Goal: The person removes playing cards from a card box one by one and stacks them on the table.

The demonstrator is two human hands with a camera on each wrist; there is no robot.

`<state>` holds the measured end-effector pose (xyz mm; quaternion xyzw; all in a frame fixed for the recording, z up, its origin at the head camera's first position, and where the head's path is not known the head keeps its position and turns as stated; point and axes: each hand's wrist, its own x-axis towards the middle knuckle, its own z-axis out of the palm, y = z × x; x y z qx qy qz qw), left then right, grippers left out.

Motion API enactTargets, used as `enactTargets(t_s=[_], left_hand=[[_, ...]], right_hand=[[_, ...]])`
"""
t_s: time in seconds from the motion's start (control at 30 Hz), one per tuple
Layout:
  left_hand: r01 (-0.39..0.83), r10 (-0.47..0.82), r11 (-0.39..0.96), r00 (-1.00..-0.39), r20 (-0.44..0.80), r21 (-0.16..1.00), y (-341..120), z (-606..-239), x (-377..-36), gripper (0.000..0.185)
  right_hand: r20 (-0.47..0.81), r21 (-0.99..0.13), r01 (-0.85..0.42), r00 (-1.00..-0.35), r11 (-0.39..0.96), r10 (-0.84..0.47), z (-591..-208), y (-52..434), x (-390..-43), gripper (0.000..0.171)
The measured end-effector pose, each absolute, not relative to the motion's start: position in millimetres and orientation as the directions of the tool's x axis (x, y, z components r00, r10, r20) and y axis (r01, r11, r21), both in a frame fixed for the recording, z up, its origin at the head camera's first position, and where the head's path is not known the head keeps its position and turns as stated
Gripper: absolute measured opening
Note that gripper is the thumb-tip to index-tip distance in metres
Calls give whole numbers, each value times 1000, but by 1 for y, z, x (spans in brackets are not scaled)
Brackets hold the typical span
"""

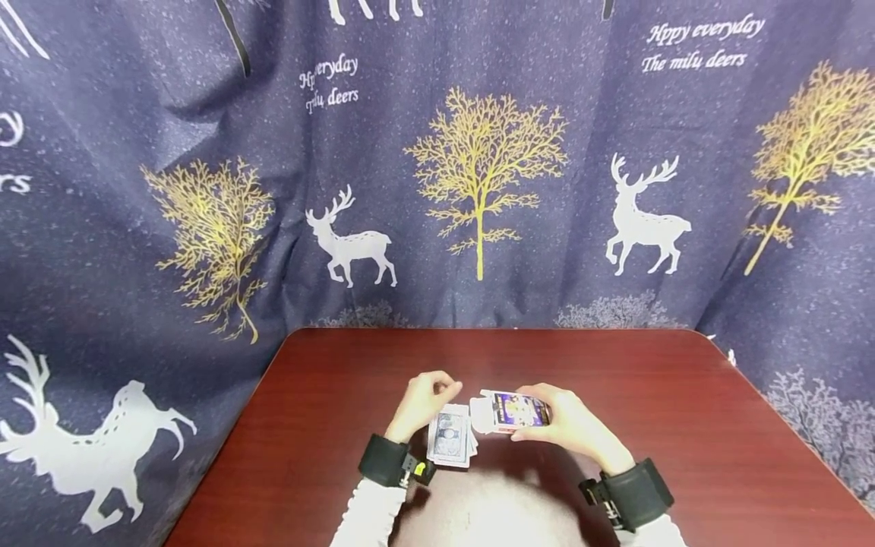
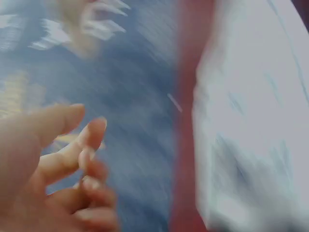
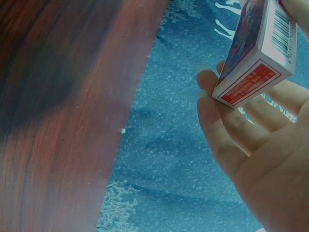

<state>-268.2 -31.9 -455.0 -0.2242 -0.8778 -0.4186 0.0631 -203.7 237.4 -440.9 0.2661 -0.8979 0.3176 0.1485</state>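
Dark red wood-grain table [image 1: 683, 425] is bearing the work near its 6 o'clock edge. The right hand [image 1: 570, 425] is gripping a card box [image 1: 516, 411], fingers curled beneath it and thumb along its near side; in the right wrist view the box [image 3: 260, 53] is showing a white barcoded side and a red printed end. The box's flap end is pointing to 9 o'clock, toward a stack of cards [image 1: 450, 436] lying face down on the table. The left hand [image 1: 422, 401] is hovering at the stack's 11 o'clock with its fingers loosely curled and holding nothing that shows; the left wrist view is blurred. The box is probably light, stiff thin cardboard with a glossy, slightly slippery face, best held across its long sides. The cards are likely thin, slick and apt to fan apart; squaring them by the edges would suit. A blue deer-print cloth [image 1: 478, 190] is hanging behind.
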Motion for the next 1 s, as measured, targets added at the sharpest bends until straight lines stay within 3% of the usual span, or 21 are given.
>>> enactTargets(t_s=[0.1, 0.17, 0.27, 0.43, 0.6, 0.87, 1.0], left_hand=[[461, 455, 450, -855, 247, 765, -22, -441, -253, 13], [471, 487, 462, -843, 229, 752, -16, -433, -244, 10], [477, 456, 522, -857, 242, 707, -7, -429, -235, 12], [435, 370, 575, -893, 254, 693, 1, -432, -228, 31], [403, 342, 579, -909, 238, 709, 3, -435, -225, 29], [212, 394, 390, -918, 45, 896, -10, -435, -232, 23], [189, 416, 354, -909, 27, 916, -18, -435, -238, 18]], right_hand=[[446, -489, -587, -804, 645, -394, -441, 235, -204, 59], [456, -482, -597, -796, 641, -398, -440, 234, -203, 59], [471, -470, -600, -791, 647, -391, -440, 232, -203, 59], [476, -444, -588, -794, 676, -378, -439, 230, -201, 61], [498, -424, -601, -780, 678, -380, -442, 228, -200, 65], [474, -449, -586, -796, 674, -377, -442, 226, -200, 64], [468, -452, -579, -801, 678, -373, -441, 226, -201, 64]])
